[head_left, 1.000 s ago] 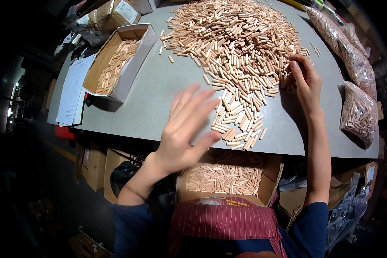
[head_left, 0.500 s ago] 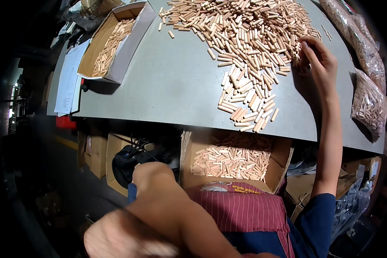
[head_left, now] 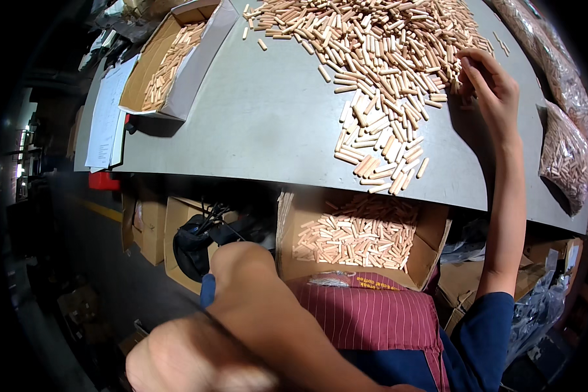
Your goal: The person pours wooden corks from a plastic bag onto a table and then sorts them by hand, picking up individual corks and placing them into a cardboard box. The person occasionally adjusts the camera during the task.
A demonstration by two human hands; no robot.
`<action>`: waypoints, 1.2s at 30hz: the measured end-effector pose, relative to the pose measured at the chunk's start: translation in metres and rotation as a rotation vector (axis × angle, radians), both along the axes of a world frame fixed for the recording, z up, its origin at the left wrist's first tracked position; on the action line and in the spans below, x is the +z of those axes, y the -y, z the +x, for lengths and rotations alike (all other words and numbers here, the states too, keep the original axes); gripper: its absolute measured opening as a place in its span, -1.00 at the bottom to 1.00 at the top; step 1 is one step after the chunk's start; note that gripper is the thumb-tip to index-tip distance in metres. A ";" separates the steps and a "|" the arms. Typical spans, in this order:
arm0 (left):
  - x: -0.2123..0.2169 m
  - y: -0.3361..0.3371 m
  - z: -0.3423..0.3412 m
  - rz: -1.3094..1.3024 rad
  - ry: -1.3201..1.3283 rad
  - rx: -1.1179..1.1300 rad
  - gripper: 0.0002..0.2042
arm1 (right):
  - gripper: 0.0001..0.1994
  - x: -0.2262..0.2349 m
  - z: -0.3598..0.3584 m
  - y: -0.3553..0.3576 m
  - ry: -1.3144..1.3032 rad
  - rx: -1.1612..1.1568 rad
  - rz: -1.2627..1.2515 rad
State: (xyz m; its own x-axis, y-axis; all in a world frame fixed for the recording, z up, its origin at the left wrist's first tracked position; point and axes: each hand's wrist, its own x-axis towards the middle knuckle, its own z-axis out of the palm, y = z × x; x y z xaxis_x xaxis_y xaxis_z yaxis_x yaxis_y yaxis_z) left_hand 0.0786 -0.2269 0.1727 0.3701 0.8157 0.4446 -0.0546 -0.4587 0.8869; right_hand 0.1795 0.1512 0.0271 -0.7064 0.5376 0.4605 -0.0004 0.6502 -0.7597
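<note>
My right hand [head_left: 489,81] is at the right edge of a large heap of short wooden dowels [head_left: 385,68] on the grey table. Its fingers curl down against the outermost dowels, and whatever lies in them is hidden. My left arm [head_left: 268,313] is bent at the lower left. A blurred patch of skin, apparently my left hand [head_left: 183,356], is very close to the camera, so its fingers cannot be made out. Below the table edge, in front of my maroon striped apron [head_left: 372,320], an open cardboard box [head_left: 428,251] holds many more dowels.
At the table's left stands a long open carton [head_left: 199,88] partly filled with dowels, beside paper sheets [head_left: 108,124]. Clear plastic bags of dowels [head_left: 565,157] line the right edge. Under the table are a box with a black bag [head_left: 189,248] and plastic wrapping [head_left: 536,307].
The whole view has shifted slightly. My right hand stays at the heap's right edge with its fingers curled, and the dowels look much the same.
</note>
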 end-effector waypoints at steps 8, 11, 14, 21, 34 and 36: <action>-0.018 -0.011 -0.003 0.046 0.148 -0.157 -0.67 | -0.83 -0.002 0.004 -0.001 0.002 -0.006 0.009; -0.017 -0.011 -0.002 0.045 0.165 -0.162 -0.68 | -0.82 0.000 0.002 -0.001 0.033 -0.009 0.010; -0.018 -0.013 -0.003 0.043 0.174 -0.182 -0.69 | -0.82 -0.001 0.002 -0.002 0.020 -0.011 0.042; -0.017 -0.014 -0.001 0.037 0.183 -0.203 -0.72 | -0.82 -0.001 0.001 0.000 0.020 0.000 0.041; 0.009 0.001 -0.006 -0.042 0.081 -0.102 -0.76 | -0.80 0.001 0.000 0.001 0.038 0.025 0.101; 0.021 0.006 -0.005 -0.087 -0.008 0.008 -0.77 | -0.79 0.002 0.000 0.002 0.059 0.027 0.092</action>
